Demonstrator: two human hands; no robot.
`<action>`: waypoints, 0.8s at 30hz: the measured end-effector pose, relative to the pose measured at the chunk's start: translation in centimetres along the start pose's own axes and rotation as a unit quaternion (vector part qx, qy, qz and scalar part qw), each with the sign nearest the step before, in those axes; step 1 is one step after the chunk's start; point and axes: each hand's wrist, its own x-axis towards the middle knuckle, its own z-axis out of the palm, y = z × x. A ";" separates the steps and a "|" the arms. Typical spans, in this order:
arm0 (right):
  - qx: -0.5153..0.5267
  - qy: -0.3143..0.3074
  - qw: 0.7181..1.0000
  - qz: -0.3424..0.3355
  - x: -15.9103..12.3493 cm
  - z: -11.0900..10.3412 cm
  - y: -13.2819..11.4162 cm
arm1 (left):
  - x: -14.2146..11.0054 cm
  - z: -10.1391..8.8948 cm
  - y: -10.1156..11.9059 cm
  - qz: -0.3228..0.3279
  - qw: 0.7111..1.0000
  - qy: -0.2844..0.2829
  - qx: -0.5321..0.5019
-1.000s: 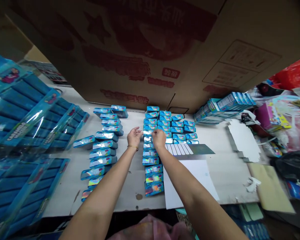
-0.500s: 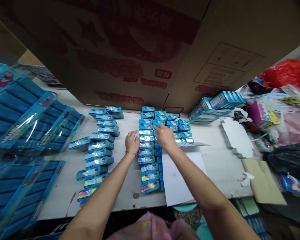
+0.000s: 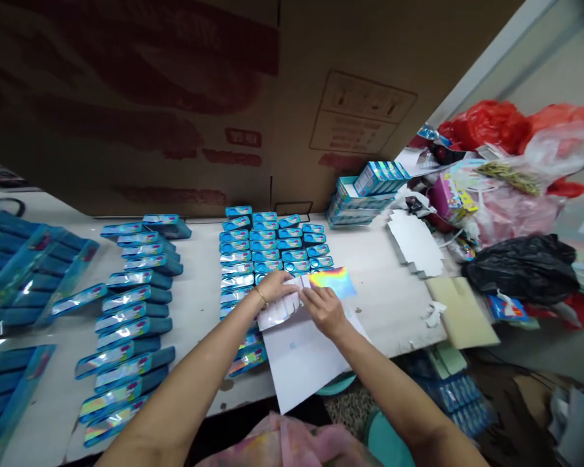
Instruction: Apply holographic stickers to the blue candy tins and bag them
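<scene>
Both hands now on the strip (image 3: 278,312); half a second ago the right hand (image 3: 324,308) had a fingertip at the tops of the middle packs (image 3: 236,245) and the left hand (image 3: 275,285) stood at that block's left edge. Both have since come over to the right. Left hand: fingers drawn in narrow, holding the strip from its left side. Right hand: fingers bunched together on the strip, close beside the left fingertips; thumb mostly hidden. Strip position: raised and bowed at its white-celled end, just right of the near packs and over the upper part of the white sheet (image 3: 302,363). Its far end, dull grey a second ago, now shines in rainbow colours, so its angle to the light has changed. Camera has also swung right; the left row (image 3: 126,305) of packs sits at the left of view, apart from the middle block, the carton (image 3: 199,143) behind both. Reading: attention has passed from pack tops to strip, probably a changeover between one placement and another. Cannot tell whether a piece is being lifted off, as fingers cover the spot.
</scene>
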 end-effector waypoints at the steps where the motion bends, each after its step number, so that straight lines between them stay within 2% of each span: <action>1: 0.028 -0.013 1.000 0.003 -0.2 -0.3 -0.3 | 0.1 0.3 -0.3 0.001 1.000 0.003 -0.030; 3: 0.093 -0.037 0.995 0.020 -0.2 -0.9 -0.3 | -0.1 0.7 -1.1 -0.001 0.995 0.036 -0.090; 5: 0.133 -0.033 0.989 0.059 0.3 -1.5 0.5 | -0.5 1.1 -1.7 0.014 0.988 0.070 -0.138; 8: 0.108 -0.027 0.987 0.115 2.2 -1.6 2.2 | -1.5 1.3 -1.8 0.040 0.980 0.090 -0.176; 12: 0.068 -0.077 0.993 0.051 3.8 -0.3 3.3 | -2.5 1.3 -1.3 0.034 0.971 0.115 -0.206; 15: 0.067 -0.068 0.995 0.023 3.3 0.7 3.0 | -3.1 1.5 -1.5 0.018 0.970 0.122 -0.212; 17: 0.087 -0.047 0.995 0.024 2.9 0.6 2.5 | -3.4 1.8 -1.9 0.006 0.973 0.129 -0.192; 20: 0.152 -0.012 0.987 0.045 3.6 -1.2 1.6 | -3.9 2.5 -2.3 -0.025 0.979 0.164 -0.114; 24: 0.235 -0.006 0.970 0.066 7.2 -4.3 1.3 | -4.1 3.1 -2.8 -0.047 0.979 0.191 -0.054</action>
